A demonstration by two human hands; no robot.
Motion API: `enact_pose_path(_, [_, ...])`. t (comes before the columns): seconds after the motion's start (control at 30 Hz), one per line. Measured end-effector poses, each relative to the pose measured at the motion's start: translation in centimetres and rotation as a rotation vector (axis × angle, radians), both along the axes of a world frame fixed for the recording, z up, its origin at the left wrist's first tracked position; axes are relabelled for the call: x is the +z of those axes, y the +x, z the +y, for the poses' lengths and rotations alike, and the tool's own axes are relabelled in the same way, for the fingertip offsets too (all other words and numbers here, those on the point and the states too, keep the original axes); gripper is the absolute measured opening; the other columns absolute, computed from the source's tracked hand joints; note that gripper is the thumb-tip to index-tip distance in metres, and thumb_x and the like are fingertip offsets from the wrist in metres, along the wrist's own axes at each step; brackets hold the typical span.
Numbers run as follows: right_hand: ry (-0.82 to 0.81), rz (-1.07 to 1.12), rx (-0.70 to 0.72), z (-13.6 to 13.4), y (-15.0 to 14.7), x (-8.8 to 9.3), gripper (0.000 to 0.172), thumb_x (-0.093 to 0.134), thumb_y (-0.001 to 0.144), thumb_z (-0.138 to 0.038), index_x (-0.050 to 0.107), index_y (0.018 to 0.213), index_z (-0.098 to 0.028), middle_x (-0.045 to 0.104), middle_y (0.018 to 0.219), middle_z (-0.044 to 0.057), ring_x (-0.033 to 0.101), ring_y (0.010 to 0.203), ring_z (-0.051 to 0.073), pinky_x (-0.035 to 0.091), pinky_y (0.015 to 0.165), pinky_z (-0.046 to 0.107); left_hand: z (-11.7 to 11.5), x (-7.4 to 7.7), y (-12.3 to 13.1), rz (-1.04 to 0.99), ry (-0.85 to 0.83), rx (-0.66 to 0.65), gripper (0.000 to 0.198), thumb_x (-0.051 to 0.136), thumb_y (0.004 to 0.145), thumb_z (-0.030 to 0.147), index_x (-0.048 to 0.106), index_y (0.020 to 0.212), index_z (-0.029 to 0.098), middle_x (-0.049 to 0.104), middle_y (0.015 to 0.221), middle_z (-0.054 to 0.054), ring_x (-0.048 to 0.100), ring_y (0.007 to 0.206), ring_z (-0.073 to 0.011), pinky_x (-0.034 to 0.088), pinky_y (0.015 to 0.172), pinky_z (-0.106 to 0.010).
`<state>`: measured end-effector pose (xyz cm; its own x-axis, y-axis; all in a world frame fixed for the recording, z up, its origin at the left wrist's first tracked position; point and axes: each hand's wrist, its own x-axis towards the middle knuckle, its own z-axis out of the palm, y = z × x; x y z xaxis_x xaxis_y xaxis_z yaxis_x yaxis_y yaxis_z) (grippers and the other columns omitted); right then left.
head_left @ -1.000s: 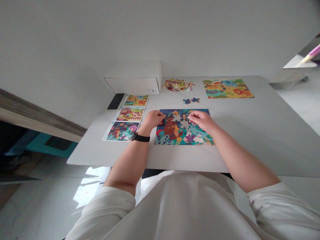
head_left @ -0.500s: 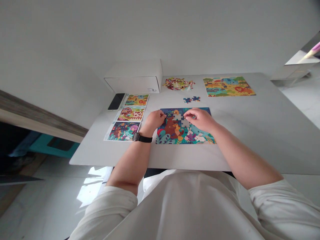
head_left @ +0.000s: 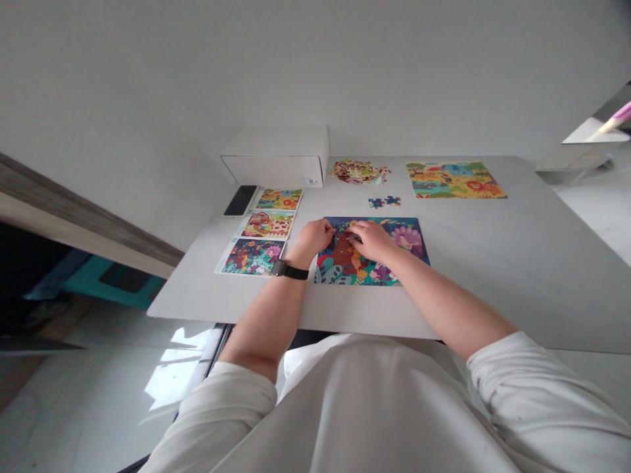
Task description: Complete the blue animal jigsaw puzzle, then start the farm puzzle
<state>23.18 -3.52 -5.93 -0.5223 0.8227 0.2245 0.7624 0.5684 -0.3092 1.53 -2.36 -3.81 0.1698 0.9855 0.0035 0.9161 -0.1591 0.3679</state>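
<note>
Pale tabletop [head_left: 497,263], rounded corners. Forest puzzle [head_left: 352,268] flat near front edge. Left of forest puzzle: picture cards [head_left: 267,224], three in column. Behind-left of it: phone [head_left: 240,200], dark screen up; farther back, white box [head_left: 276,170]. Just past its far edge: two loose blue pieces [head_left: 376,203]. Well behind it: mixed piece heap [head_left: 357,172]. Behind-right: yellow animal puzzle [head_left: 456,180], flat.

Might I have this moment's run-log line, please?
left hand: at puzzle, far left | right hand: over its middle | blue pieces: loose beyond it
</note>
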Motion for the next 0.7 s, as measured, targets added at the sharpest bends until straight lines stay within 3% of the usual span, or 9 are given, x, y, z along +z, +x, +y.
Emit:
enact_pose_path(0.2, [0.048, 0.021, 0.012, -0.3, 0.1, -0.7, 0.036, 0.066, 0.102, -0.019, 0.078, 0.135, -0.018, 0.075, 0.136, 0.016, 0.068, 0.124, 0.030, 0.049, 0.114, 0.047, -0.3, 0.9, -0.7, -0.028, 0.024, 0.045, 0.024, 0.061, 0.100, 0.031, 0.079, 0.112, 0.019, 0.083, 0.108, -0.012, 0.074, 0.101, -0.0269, 0.054, 0.087, -0.033])
enact_pose_path(0.33, [0.046, 0.001, 0.009, -0.4, 0.0, -0.9, 0.037, 0.065, 0.103, -0.022, 0.078, 0.138, -0.020, 0.073, 0.139, 0.016, 0.066, 0.127, 0.031, 0.048, 0.116, 0.049, -0.2, 1.2, -1.5, -0.036, 0.119, 0.041, 0.024, 0.064, 0.099, 0.027, 0.077, 0.117, 0.019, 0.079, 0.114, -0.012, 0.072, 0.107, -0.0271, 0.055, 0.095, -0.035])
enact_pose_path(0.57, [0.045, -0.033, 0.015, -0.5, 0.1, -1.0, 0.039, 0.062, 0.107, -0.030, 0.077, 0.141, -0.019, 0.071, 0.141, 0.017, 0.063, 0.130, 0.034, 0.047, 0.115, 0.051, 0.2, -0.3, -1.5, 0.008, 0.121, -0.165, 0.035, 0.069, 0.093, 0.024, 0.079, 0.127, 0.022, 0.073, 0.127, -0.012, 0.068, 0.124, -0.0286, 0.052, 0.114, -0.040])
enact_pose_path(0.7, [0.035, -0.048, 0.019, -0.7, 0.1, -0.8, 0.039, 0.060, 0.108, -0.031, 0.076, 0.142, -0.020, 0.070, 0.141, 0.017, 0.062, 0.129, 0.035, 0.048, 0.115, 0.052, 0.4, -0.8, -1.3, 0.003, 0.111, -0.196, 0.036, 0.066, 0.095, 0.024, 0.081, 0.128, 0.024, 0.074, 0.130, -0.011, 0.067, 0.125, -0.0279, 0.051, 0.117, -0.040])
